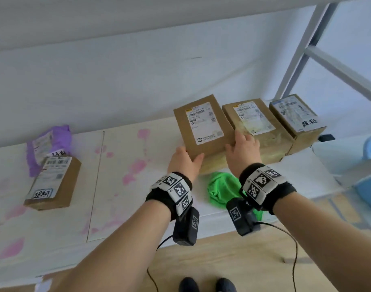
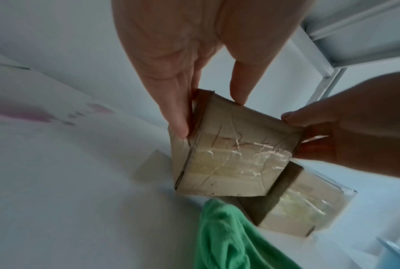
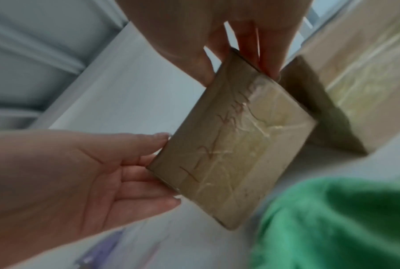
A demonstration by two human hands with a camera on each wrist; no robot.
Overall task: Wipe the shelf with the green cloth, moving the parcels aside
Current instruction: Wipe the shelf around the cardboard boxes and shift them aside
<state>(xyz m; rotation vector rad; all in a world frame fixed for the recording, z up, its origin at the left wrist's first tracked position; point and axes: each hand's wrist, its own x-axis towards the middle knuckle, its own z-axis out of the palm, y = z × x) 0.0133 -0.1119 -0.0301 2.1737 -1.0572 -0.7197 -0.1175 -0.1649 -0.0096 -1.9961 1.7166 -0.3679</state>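
Both hands, left hand (image 1: 185, 160) and right hand (image 1: 244, 147), grip the stiff, likely light parcel (image 1: 202, 125) by its side edges (tape looks slippery).

Both your arms are reaching forward, bare forearms, black wrist straps with tag blocks and a camera unit hanging under each wrist. Your left hand (image 1: 185, 160) is clamped on the near left corner of the box (image 1: 203, 125), thumb on the front face, fingers (image 2: 178, 116) flat along the left side. Your right hand (image 1: 243, 148) has the right edge, thumb on the front, fingers (image 3: 249, 47) straight down the far side. Palms pretty much face each other with the box squeezed between them. From the wrist views the box looks tilted and off the shelf.
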